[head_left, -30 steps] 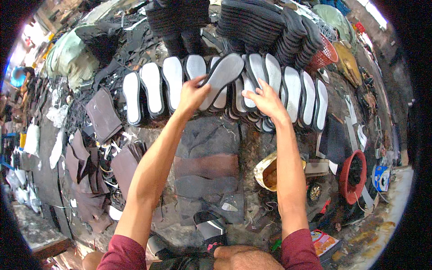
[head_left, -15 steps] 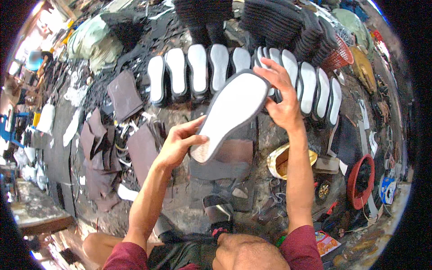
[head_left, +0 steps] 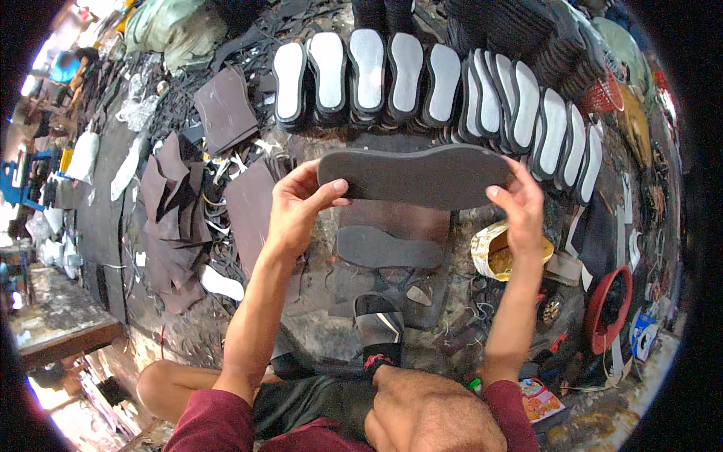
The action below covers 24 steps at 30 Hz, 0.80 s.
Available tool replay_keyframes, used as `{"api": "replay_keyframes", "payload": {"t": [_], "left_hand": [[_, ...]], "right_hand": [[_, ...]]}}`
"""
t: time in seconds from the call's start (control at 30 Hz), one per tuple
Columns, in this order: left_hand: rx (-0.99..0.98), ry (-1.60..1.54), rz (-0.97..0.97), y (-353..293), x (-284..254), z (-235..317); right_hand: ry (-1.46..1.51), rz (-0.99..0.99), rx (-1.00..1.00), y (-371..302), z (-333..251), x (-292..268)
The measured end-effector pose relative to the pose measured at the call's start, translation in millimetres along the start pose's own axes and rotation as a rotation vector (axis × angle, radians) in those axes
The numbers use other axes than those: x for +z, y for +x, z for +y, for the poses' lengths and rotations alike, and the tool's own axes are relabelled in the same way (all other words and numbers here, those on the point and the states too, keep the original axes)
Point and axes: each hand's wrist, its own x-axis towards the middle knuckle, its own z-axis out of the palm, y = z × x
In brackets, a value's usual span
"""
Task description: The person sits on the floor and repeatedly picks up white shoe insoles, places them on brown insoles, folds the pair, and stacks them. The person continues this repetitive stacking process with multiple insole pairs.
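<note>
A dark shoe sole (head_left: 414, 178) is held up level in front of me, its plain dark face toward me. My left hand (head_left: 303, 200) pinches its left end, thumb in front. The right end sits between the thumb and fingers of my right hand (head_left: 521, 197). Below it, another dark sole (head_left: 389, 247) lies on a brown sheet (head_left: 395, 215) on the ground. Beyond the held sole, a curved row of stacked soles with white tops (head_left: 367, 71) stretches away to the right.
Brown sheets (head_left: 226, 111) and folded pieces (head_left: 169, 226) lie at the left. Right of centre stands a yellowish open container (head_left: 493, 256), with a red basin (head_left: 608, 310) further right. Dark piled stacks (head_left: 520, 34) rise behind the row. My sandalled foot (head_left: 380, 328) is below.
The held sole has been turned from its white face to its dark face and from tilted to level. My right hand has come down to its right end. The whole view has shifted.
</note>
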Motion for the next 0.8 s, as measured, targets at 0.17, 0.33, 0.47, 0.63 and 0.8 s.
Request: {"api": "replay_keyframes", "payload": {"t": [0.17, 0.33, 0.47, 0.63, 0.8], "left_hand": [[-0.261, 0.075, 0.214, 21, -31, -103], [-0.363, 0.4, 0.199, 30, -51, -141], [-0.353, 0.466, 0.168, 33, -53, -146], [-0.364, 0.46, 0.192, 37, -51, -148], [-0.379, 0.43, 0.219, 41, -50, -150]], "right_hand": [[0.002, 0.228, 0.374, -34, 133, 11], [-0.014, 0.332, 0.528, -53, 184, 16], [-0.07, 0.364, 0.548, -53, 189, 20], [-0.049, 0.391, 0.554, -53, 197, 21], [-0.063, 0.395, 0.558, -53, 201, 22]]}}
